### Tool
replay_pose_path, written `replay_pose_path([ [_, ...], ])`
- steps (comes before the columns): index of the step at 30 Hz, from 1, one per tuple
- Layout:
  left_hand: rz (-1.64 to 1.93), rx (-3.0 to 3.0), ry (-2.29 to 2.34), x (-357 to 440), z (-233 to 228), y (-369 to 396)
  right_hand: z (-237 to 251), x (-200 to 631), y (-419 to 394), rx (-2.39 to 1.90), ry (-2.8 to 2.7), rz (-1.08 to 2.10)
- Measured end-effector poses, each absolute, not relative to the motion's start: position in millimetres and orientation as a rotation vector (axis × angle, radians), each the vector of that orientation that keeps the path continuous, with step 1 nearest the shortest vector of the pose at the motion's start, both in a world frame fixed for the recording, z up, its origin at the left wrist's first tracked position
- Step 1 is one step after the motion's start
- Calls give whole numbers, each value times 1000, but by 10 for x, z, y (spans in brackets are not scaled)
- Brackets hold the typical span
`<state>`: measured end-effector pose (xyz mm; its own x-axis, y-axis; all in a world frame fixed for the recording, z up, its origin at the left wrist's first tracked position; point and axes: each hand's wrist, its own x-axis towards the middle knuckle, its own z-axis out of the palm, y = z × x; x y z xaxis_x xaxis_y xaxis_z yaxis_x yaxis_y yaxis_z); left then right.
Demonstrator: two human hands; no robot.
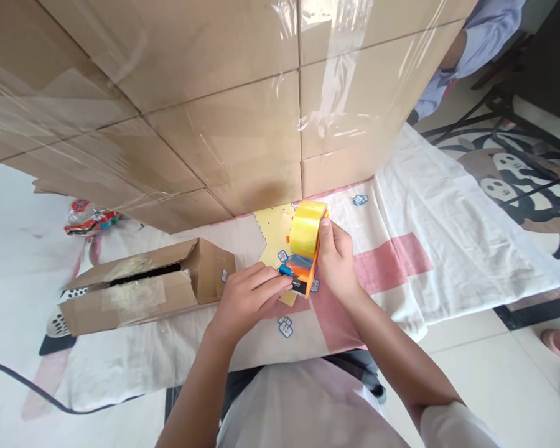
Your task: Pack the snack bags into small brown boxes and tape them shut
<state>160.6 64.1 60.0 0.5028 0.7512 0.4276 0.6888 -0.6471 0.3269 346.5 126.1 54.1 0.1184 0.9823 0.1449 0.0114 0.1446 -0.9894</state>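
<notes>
At the centre of the frame the right hand (336, 261) grips a tape dispenser (303, 252), its fingers wrapped around the orange plastic frame beside the glossy yellowish roll of clear tape. The left hand (248, 297) pinches the dispenser's lower end, fingertips on the blue and dark part by the blade. No writing on the dispenser can be read. Both sit above a white cloth (429, 236) with pink blocks, a yellow patch and small blue printed marks too small to read. Left of centre lies a small cardboard box (144, 289), long and flat, one end flap open, patched with shiny tape. Filling the upper frame is a large cardboard carton (205, 93), plain brown, its seams covered in wrinkled clear tape. A crumpled red wrapper (91, 219) lies at the left edge.
</notes>
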Motion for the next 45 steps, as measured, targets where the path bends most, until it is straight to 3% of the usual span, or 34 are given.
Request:
replay_pose_path([
  [8,675,2889,1333,1691,594,648,488,3381,1270,-1211,-1268,957],
  [14,745,2943,1368,1806,618,616,422,3363,1338,-1262,-1225,837],
  [21,835,2885,1304,1789,688,481,416,3400,1340,-1198,-1105,914],
  [24,1089,2556,1392,1775,595,355,393,3418,1324,-1160,-1060,891],
  [27,1263,1860,1663,1817,475,280,387,3429,1309,-1145,-1048,853],
  [32,914,1100,1545,1913,443,373,467,3404,1255,-1082,-1147,774],
  [45,871,876,1488,1852,588,491,613,3292,1187,-1068,-1325,593],
])
